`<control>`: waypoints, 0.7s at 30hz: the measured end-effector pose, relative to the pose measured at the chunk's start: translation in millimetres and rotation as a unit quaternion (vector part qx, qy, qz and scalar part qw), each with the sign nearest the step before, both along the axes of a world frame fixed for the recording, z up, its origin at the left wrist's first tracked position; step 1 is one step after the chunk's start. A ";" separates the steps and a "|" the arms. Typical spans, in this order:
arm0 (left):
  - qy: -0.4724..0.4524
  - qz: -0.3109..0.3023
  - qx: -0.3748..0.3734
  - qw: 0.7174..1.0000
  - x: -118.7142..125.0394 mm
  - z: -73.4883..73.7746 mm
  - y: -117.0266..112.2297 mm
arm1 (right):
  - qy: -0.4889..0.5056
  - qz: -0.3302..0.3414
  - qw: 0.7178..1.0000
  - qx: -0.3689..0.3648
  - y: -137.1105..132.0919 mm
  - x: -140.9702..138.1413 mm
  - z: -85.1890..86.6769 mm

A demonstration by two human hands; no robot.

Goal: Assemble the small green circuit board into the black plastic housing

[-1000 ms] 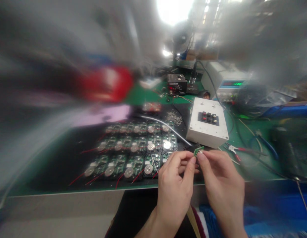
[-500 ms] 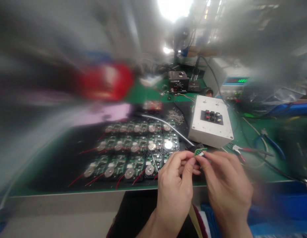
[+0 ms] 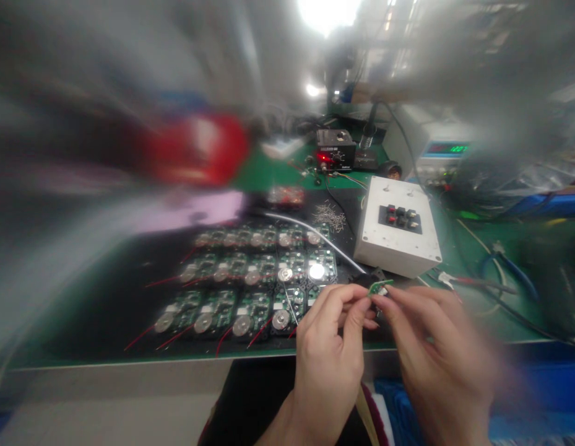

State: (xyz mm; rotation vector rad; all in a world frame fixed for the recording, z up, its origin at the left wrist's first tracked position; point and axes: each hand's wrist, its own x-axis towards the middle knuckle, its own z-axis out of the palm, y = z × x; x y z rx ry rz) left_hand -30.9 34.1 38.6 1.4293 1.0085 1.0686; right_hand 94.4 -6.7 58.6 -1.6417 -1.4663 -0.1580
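Observation:
A small green circuit board (image 3: 376, 287) with a white part on it is pinched between both hands above the front edge of the bench. My left hand (image 3: 331, 337) grips its left end with thumb and forefinger, the other fingers curled behind. At the board's right end, the thumb and forefinger of my right hand (image 3: 426, 334) close on it; fingertips cover part of the board. Left of my hands, several circuit boards (image 3: 252, 272) with round metal discs and red wires lie in rows on a black mat (image 3: 115, 291).
A white box (image 3: 398, 229) with black and red terminals stands right of the mat. Behind it are a black control unit (image 3: 336, 150) and a power supply (image 3: 440, 139). Pliers (image 3: 514, 269) lie at right. Loose metal pins (image 3: 330, 217) and a white cable (image 3: 315, 235) are on the mat.
The small green board has tilted and shifted slightly right in my fingers. My right hand has moved a little to the right. A red light now glows on the black control unit.

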 end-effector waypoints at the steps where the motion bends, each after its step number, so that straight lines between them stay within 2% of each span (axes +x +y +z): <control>1: -0.001 0.001 0.002 1.000 -0.1 0.1 0.4 | 0.000 0.000 1.000 0.002 0.2 -0.4 0.3; 8: -0.012 -0.001 -0.001 1.000 -0.5 1.2 1.4 | -0.019 -0.006 1.000 0.013 1.0 -1.3 -0.4; 16: -0.008 0.001 0.009 1.000 -0.7 0.5 -0.5 | -0.033 -0.020 0.999 -0.013 -3.4 1.5 -4.7; 21: 0.004 0.001 0.035 0.999 -0.3 2.6 1.7 | -0.099 -0.025 0.995 -0.017 -7.8 7.4 -7.0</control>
